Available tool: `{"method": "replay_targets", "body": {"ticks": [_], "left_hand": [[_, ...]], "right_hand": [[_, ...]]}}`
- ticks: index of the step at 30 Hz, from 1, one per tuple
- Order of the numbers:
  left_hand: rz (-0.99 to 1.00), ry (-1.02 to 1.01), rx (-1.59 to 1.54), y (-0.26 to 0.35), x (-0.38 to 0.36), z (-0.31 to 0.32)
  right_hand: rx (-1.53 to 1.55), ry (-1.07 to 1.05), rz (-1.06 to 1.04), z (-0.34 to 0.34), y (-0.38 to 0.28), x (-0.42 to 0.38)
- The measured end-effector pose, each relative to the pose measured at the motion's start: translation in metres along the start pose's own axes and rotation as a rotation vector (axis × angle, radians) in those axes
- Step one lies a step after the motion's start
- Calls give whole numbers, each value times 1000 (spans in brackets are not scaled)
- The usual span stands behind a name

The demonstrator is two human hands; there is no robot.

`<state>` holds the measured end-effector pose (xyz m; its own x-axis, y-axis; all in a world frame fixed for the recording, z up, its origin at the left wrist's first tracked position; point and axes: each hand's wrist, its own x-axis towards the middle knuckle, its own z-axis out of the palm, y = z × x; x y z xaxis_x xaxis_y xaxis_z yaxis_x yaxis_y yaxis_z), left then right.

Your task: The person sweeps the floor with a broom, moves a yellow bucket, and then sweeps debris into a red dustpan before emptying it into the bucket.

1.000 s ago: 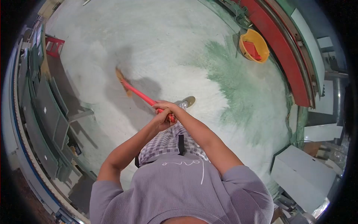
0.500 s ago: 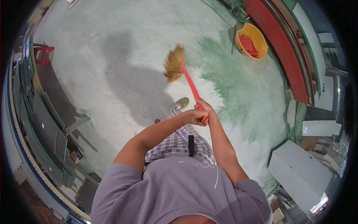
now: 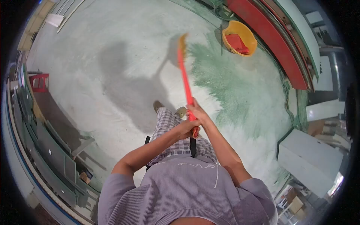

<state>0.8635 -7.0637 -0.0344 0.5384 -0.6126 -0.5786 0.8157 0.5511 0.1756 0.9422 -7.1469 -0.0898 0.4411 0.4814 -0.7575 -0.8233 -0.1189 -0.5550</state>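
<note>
A broom with a red handle (image 3: 185, 80) and tan bristles (image 3: 182, 44) points away from me over the floor. Its bristles appear narrow, seen almost edge-on, and a shadow falls just left of them, apart from the broom. My left hand (image 3: 187, 129) is wrapped round the lower end of the handle, close to my waist. A little higher, my right hand (image 3: 198, 113) grips the same handle. Pale dust covers much of the floor (image 3: 142, 30); a streaked green patch (image 3: 219, 77) shows to the right of the broom.
A yellow tub (image 3: 250, 35) holding a red dustpan-like piece (image 3: 237, 43) stands at the upper right, beside a long red beam (image 3: 272, 41). Grey panels (image 3: 47, 146) lean along the left, near a red stool (image 3: 39, 82). A grey cabinet (image 3: 309, 161) sits at the right.
The broom head has swung up and away from me, turning edge-on. Both hands have come down and slightly left, nearer my waist, still on the handle. Both my shoes now show.
</note>
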Motion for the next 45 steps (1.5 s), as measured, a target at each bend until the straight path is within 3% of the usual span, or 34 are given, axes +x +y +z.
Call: {"method": "replay_targets", "body": {"ticks": [5,6,7,9,10,12,16,18,20,22,27,34,37,41,45], "left_hand": [[190,368,-192,37,-31,16],[229,345,-209,45,-29,9],[218,348,-193,54,-25,1],[308,339,-286,79,-18,-10],[304,440,-345,96,-15,-10],[274,406,-369,127,-3,-31],[125,320,-320,194,22,-65],[55,259,-288,226,46,-75],[-153,156,-135,245,88,-81],[-233,202,-34,247,133,-74],[-487,83,230,276,198,-17],[-669,-107,434,284,240,20],[-694,-146,478,266,227,38],[-650,-28,415,221,170,51],[-723,-19,275,205,122,49]], "right_hand": [[-1,-285,80,46,-20,35],[-49,-400,116,55,-27,46],[-33,-397,106,63,-34,59],[-112,-468,281,76,-47,87],[-99,-460,270,82,-51,106],[-158,-514,297,83,-58,145],[-162,-426,281,68,-91,206],[-292,-209,97,34,-91,241],[2,-115,115,1,-120,233],[365,-46,160,-34,-143,218],[708,175,1,-107,-171,189],[789,605,-111,-149,-193,149],[815,611,-169,-133,-198,111],[764,517,-160,-94,-179,62],[884,244,-240,-59,-141,55]]}}
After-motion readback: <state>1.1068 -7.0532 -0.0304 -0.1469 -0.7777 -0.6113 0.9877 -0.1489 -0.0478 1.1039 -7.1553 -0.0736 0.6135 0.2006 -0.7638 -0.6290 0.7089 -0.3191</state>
